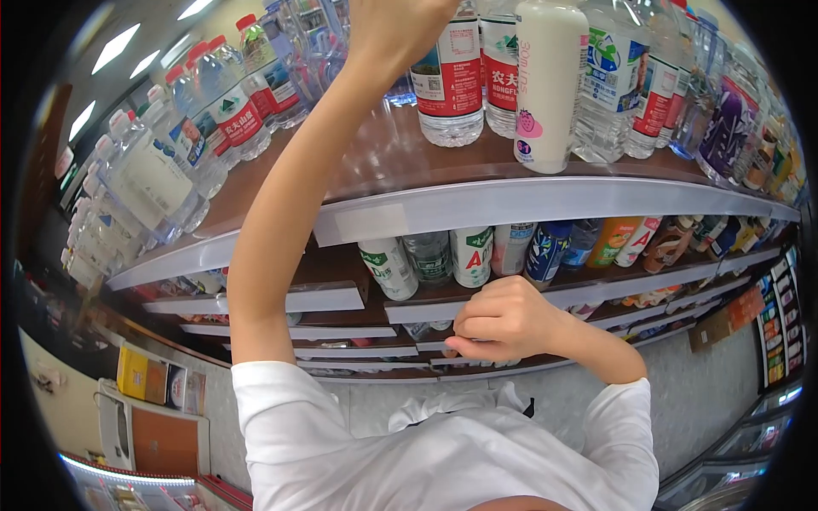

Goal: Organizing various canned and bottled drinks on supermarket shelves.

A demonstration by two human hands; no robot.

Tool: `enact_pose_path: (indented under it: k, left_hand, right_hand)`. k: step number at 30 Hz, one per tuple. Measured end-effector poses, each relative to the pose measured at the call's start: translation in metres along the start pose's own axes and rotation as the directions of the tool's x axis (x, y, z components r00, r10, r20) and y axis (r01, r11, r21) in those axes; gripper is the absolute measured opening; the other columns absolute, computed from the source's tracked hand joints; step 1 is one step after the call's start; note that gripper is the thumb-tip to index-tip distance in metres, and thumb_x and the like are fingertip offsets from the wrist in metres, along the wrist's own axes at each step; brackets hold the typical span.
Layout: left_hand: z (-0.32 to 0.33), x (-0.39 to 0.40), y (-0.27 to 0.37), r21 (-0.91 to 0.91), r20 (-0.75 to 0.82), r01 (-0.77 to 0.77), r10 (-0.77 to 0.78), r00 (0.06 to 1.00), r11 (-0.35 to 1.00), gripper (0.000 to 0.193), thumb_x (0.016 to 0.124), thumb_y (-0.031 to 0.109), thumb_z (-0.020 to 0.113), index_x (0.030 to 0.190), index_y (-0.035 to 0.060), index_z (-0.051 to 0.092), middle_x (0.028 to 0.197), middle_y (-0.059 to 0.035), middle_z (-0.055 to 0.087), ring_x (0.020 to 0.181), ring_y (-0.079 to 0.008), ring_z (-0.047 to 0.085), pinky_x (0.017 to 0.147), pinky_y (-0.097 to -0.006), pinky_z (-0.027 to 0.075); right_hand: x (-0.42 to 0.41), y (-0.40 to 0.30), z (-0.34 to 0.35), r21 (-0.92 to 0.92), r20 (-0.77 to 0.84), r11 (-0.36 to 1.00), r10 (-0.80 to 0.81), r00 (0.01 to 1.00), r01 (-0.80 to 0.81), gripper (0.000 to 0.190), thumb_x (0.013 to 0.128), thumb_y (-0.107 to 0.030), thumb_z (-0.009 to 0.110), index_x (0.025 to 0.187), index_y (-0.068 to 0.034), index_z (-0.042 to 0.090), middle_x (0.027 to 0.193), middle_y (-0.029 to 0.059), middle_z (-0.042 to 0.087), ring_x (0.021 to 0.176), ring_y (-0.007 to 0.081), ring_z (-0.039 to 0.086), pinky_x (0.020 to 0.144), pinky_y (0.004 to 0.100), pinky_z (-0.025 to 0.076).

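Note:
My left hand is raised at the top of the head view, above the top shelf, beside a clear water bottle with a red and white label. Its fingers are cut off by the frame edge, so what they touch is hidden. Lower down, my right hand hangs in front of the lower shelves with its fingers curled in and nothing visible in them. A tall cream bottle with a pink strawberry print stands at the top shelf's front edge, right of the red-labelled bottles.
Large clear water bottles line the left of the top shelf. A white price rail edges it. White milk-drink bottles and an orange bottle stand one shelf down. A cardboard box lies on the floor at right.

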State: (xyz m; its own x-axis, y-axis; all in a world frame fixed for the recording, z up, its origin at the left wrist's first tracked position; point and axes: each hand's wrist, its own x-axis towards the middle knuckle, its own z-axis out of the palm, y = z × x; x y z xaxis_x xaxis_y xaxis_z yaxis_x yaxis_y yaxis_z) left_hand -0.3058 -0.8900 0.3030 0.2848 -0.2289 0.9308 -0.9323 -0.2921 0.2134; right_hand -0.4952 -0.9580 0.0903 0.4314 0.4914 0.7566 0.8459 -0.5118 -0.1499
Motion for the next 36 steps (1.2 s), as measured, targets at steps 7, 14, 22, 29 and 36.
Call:
enact_pose_path:
  k: [7, 14, 22, 29, 36]
  left_hand:
    - [-0.039, -0.065, -0.009, 0.215, 0.131, -0.088, 0.061, 0.990, 0.973, 0.094, 0.081, 0.049, 0.069, 0.138, -0.0117, 0.026, 0.134, -0.0305, 0.039, 0.130, -0.0392, 0.037, 0.110, -0.0461, 0.029]
    - [-0.200, -0.102, -0.112, 0.867, -0.169, -0.019, 0.329, 0.929, 0.497, 0.082, 0.076, 0.059, 0.069, 0.123, -0.0060, 0.049, 0.117, -0.0252, 0.056, 0.117, -0.0368, 0.047, 0.104, -0.0459, 0.032]
    - [-0.266, -0.131, -0.155, 0.803, -0.311, 0.332, -0.127, 0.942, 0.495, 0.091, 0.072, 0.066, 0.069, 0.117, -0.0101, 0.051, 0.105, -0.0266, 0.063, 0.097, -0.0405, 0.063, 0.085, -0.0434, 0.050]
    - [-0.306, -0.127, -0.156, 0.682, -0.170, 0.321, -0.284, 0.944, 0.657, 0.070, 0.081, 0.057, 0.066, 0.119, -0.0017, 0.059, 0.090, -0.0145, 0.071, 0.090, -0.0261, 0.069, 0.079, -0.0355, 0.053]
    - [-0.364, -0.145, -0.213, 0.664, -0.243, 0.069, 0.128, 0.962, 0.744, 0.046, 0.084, 0.040, 0.070, 0.106, -0.0003, 0.063, 0.082, -0.0099, 0.070, 0.075, -0.0218, 0.069, 0.070, -0.0334, 0.053]
  right_hand:
    - [-0.011, 0.026, 0.015, 0.269, 0.044, 0.963, -0.004, 0.999, -0.008, 0.021, 0.079, -0.015, 0.074, 0.064, -0.006, 0.061, 0.063, 0.0036, 0.058, 0.049, 0.0201, 0.055, 0.044, 0.0310, 0.041]
    - [-0.042, 0.021, 0.054, 0.606, 0.192, 0.719, 0.284, 0.939, -0.341, 0.012, 0.081, -0.009, 0.072, 0.073, -0.002, 0.067, 0.069, 0.0055, 0.065, 0.051, 0.0144, 0.054, 0.046, 0.0278, 0.040]
    - [-0.020, 0.017, 0.080, 0.595, 0.263, 0.709, 0.273, 0.925, -0.379, 0.011, 0.080, -0.008, 0.073, 0.072, -0.001, 0.068, 0.069, 0.0062, 0.066, 0.053, 0.0154, 0.059, 0.048, 0.0271, 0.045]
    - [0.073, -0.007, 0.104, 0.447, 0.106, 0.872, 0.167, 0.980, -0.197, 0.007, 0.077, -0.005, 0.073, 0.073, -0.001, 0.068, 0.074, 0.0084, 0.068, 0.055, 0.0172, 0.061, 0.049, 0.0277, 0.048]
    - [0.213, -0.033, 0.110, 0.019, -0.390, 0.981, 0.186, 0.902, -0.194, 0.016, 0.077, -0.004, 0.073, 0.093, -0.002, 0.069, 0.077, 0.0066, 0.068, 0.055, 0.0097, 0.059, 0.049, 0.0227, 0.044]
